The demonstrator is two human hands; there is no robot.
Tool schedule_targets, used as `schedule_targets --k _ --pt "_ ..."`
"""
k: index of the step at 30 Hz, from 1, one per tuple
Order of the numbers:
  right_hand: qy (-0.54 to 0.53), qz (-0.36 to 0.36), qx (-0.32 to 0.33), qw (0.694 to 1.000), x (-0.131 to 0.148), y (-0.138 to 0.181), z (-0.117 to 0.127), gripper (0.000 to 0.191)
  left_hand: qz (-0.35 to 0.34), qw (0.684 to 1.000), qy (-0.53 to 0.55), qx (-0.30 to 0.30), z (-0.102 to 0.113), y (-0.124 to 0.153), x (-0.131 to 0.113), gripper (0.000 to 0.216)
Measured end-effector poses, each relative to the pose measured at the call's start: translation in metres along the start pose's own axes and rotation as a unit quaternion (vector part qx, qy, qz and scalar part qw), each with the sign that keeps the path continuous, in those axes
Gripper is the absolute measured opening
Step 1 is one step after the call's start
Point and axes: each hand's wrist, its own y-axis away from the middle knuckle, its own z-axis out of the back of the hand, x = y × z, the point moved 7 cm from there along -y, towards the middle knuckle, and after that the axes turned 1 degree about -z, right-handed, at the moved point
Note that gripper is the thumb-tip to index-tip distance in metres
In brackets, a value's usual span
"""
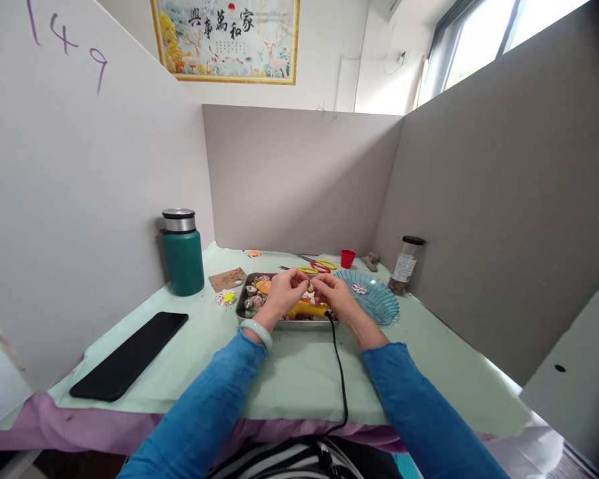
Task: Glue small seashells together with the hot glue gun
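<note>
My left hand (285, 294) and my right hand (335, 297) meet over a metal tray (290, 325), fingertips closed in a pinch. Between them is a small brownish piece (310, 287), too small to name; which hand grips it is unclear. Below the fingers, a yellow glue gun (304, 310) lies in the tray, its black cord (340, 372) running down over the table edge. Small colourful pieces (257, 291) fill the tray's left part. To the right of my right hand is a blue scalloped plate (379, 297) with a small red-and-white piece (359, 289) on it.
A green bottle (184, 263), a black phone (130, 356), a brown card (227, 279) and a flower-like piece (226, 297) lie left. Scissors (323, 266), a red cup (348, 259) and a lidded jar (406, 266) stand behind and right. Grey panels (299, 179) enclose the table.
</note>
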Motion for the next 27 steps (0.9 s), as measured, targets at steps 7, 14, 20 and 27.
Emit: schedule_targets --k 7,14,20,27 --pt "-0.011 0.004 -0.004 1.000 0.0032 0.0003 0.0016 0.026 0.006 1.000 -0.024 0.002 0.0017 0.0007 0.0008 0.019" --pt "-0.035 0.003 -0.004 0.999 0.0056 0.0000 0.0043 0.026 -0.003 1.000 0.001 -0.017 0.0044 -0.0022 0.0045 0.019" --pt "-0.068 -0.008 0.011 0.998 0.0052 0.0009 0.0048 0.027 -0.017 1.000 0.011 0.015 -0.0009 -0.0041 0.0045 0.016" --pt "-0.058 -0.011 0.010 0.998 0.0059 0.0023 0.0010 0.032 0.010 0.997 0.067 0.027 -0.0039 -0.0042 0.0092 0.017"
